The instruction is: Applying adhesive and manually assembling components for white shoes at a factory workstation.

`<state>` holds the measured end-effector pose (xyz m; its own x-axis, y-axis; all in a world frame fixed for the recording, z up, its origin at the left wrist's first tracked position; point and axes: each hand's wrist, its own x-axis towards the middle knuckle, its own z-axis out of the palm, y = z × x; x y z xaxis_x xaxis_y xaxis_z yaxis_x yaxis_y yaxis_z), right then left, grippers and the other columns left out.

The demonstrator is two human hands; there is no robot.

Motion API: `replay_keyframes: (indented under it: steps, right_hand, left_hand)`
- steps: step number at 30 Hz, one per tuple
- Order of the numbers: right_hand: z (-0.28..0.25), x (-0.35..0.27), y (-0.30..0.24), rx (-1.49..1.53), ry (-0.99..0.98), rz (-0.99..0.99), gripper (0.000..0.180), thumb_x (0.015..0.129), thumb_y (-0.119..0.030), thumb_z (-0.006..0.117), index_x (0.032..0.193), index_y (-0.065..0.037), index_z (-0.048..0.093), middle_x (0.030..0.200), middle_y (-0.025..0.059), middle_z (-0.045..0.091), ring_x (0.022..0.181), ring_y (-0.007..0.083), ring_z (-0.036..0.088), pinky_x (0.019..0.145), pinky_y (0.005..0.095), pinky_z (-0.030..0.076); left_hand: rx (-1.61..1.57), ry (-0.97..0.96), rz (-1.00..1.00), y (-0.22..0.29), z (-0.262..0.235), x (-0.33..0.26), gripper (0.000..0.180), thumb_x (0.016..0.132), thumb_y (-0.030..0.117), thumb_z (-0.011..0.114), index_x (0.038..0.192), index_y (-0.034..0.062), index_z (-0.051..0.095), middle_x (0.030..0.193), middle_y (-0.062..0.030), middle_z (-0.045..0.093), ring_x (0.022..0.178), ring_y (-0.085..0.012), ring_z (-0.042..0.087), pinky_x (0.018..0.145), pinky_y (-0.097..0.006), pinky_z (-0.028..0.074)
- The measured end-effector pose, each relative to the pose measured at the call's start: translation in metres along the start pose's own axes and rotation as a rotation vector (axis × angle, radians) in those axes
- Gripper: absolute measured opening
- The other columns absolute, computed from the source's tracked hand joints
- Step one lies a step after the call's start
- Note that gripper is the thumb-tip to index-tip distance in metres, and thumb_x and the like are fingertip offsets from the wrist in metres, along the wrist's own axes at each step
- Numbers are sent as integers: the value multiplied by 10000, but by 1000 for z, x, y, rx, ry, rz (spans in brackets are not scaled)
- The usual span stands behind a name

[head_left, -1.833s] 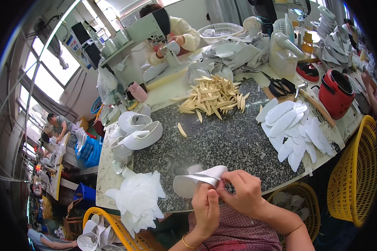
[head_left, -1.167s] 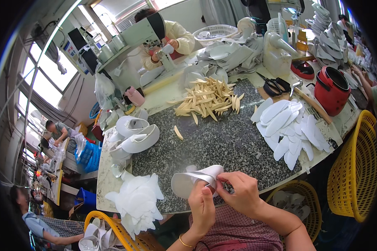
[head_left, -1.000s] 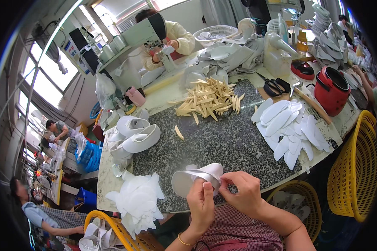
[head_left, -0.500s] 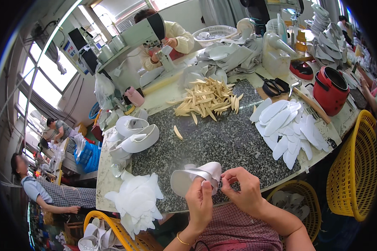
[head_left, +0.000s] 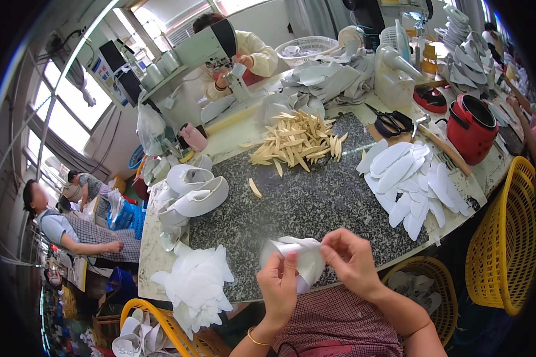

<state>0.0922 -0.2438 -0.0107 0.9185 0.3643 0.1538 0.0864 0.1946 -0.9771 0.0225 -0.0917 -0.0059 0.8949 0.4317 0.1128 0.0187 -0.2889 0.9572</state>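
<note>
A white shoe upper, curved into an open loop, is held just above the near edge of the speckled stone slab. My left hand closes on its left side, the thumb pressed against the material. At its upper right edge, my right hand pinches with thumb and forefinger. Farther back on the slab lies a heap of cream crescent-shaped pieces, with a single crescent piece nearer to me. Similar white uppers are nested together at the slab's left.
Thin white pieces overhang the table's front left; white oval pieces cover the right. Black scissors, a hammer and a red pot stand beyond. Yellow baskets flank the table. A co-worker sews opposite.
The shoe upper has turned in my hands and moved slightly right. My right hand has risen a little to its upper edge. At the left, a person in a checked apron has shifted.
</note>
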Motion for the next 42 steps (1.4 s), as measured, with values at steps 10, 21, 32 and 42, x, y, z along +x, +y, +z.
replay_keyframes:
  steps: [10,21,32,42]
  right_hand:
    - [-20,9,-24,298,-139,110,110,974,-140,645,973,-36,609,879,-27,621,782,43,555,721,208,455]
    - [-8,-2,-3,371,-206,142,276,992,-249,632,1025,17,695,869,-4,668,783,28,562,691,208,452]
    - [-13,7,9,330,-269,26,459,1010,-423,578,947,8,723,813,12,691,733,83,605,689,255,489]
    - [-60,-13,-11,-78,-84,-270,136,868,-139,767,930,-23,734,842,55,724,769,126,657,703,277,508]
  left_hand:
    - [-702,-124,-224,29,-18,6,311,1081,267,432,1130,-6,571,1091,-103,669,993,-162,670,879,-332,561]
    - [29,-136,289,3,-16,-20,222,1056,202,490,1022,-3,569,869,-26,601,776,-114,542,706,-265,443]
    - [-872,-315,-313,24,-16,-6,449,1014,196,586,1354,-76,474,1328,-176,588,1218,-267,597,1031,-407,492]
    - [-290,-171,253,40,-11,-18,462,940,159,691,1292,-77,508,1278,-171,601,1194,-270,584,1053,-417,437]
